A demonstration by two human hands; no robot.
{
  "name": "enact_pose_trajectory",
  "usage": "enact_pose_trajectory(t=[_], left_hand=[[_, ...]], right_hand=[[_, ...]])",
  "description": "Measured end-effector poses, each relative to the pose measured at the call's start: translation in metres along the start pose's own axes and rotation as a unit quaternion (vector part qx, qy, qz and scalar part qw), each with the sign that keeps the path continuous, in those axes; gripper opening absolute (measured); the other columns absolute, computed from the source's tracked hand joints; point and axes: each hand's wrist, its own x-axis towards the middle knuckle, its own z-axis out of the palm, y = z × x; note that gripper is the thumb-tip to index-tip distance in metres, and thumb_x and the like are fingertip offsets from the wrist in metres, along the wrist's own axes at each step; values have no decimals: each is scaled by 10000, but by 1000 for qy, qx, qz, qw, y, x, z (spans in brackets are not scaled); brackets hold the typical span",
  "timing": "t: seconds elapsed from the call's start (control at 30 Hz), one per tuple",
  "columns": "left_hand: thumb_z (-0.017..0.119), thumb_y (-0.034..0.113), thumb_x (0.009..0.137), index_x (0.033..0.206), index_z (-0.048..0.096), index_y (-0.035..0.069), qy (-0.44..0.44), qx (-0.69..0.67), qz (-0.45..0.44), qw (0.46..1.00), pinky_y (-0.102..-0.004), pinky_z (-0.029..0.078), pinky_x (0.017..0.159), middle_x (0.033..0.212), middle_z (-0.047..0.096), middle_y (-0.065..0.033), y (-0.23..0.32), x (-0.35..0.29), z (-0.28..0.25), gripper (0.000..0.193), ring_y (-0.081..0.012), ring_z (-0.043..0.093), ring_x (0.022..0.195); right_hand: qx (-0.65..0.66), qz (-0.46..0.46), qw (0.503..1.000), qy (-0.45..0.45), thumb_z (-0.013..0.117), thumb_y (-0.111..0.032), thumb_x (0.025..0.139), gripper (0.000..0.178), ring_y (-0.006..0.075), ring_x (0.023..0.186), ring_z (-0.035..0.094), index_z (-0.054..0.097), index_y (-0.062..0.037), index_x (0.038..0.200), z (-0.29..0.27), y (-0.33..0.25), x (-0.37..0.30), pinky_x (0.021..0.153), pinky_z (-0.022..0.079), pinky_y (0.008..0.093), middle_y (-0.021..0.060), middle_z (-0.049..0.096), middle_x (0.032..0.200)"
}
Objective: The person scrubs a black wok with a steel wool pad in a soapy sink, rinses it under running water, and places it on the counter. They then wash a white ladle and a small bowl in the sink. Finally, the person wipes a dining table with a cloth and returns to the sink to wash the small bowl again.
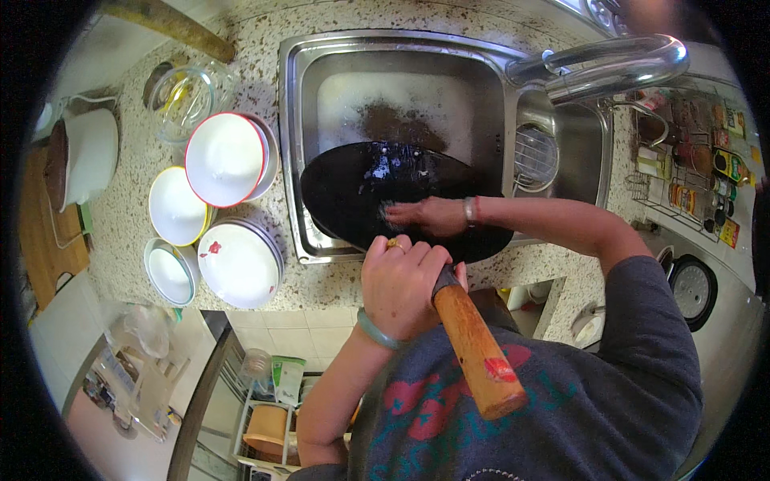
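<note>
A black wok [345, 188] is tilted over the near part of the steel sink [293, 160]. Its wooden handle [477, 345] points back toward my body. My left hand [405, 280], with a ring and a pale green bangle, is closed around the wok's near edge where the handle joins. Inside the wok, my right hand [433, 216] presses on the dark surface with its fingers together, pointing left. A small greyish patch shows at its fingertips; what lies under them is hidden. Whitish suds [337, 100] and dark residue cover the sink's bottom beyond the wok.
Left of the sink stand a red-rimmed bowl [224, 160], a yellow-rimmed bowl [178, 206], stacked plates [241, 264] and glass bowls [184, 104]. A chrome faucet [618, 68] arches over the smaller right basin [577, 152], which holds a wire strainer [536, 158]. A spice rack [682, 160] stands farther right.
</note>
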Motion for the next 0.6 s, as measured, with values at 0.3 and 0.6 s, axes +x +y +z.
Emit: enact_pose_trajectory(t=[0.3,0.6], left_hand=[[681,226,657,626,550,132,31,4,-7,999,-325,328,558,566,495,-26,-2,7,15,164,-204,485,559],[674,235,659,621,547,127,38,1,5,999,-326,330,555,570,487,-25,-3,11,16,171,-200,482,556]], right_hand=[[-54,154,979,-122,531,-28,721,771,330,1374,169,219,-76,1424,-36,26,55,1057,311,421,135,165,1499],[-222,198,951,81,582,-25,704,856,330,1390,122,142,-54,1438,-25,33,61,1055,283,462,151,67,1515]])
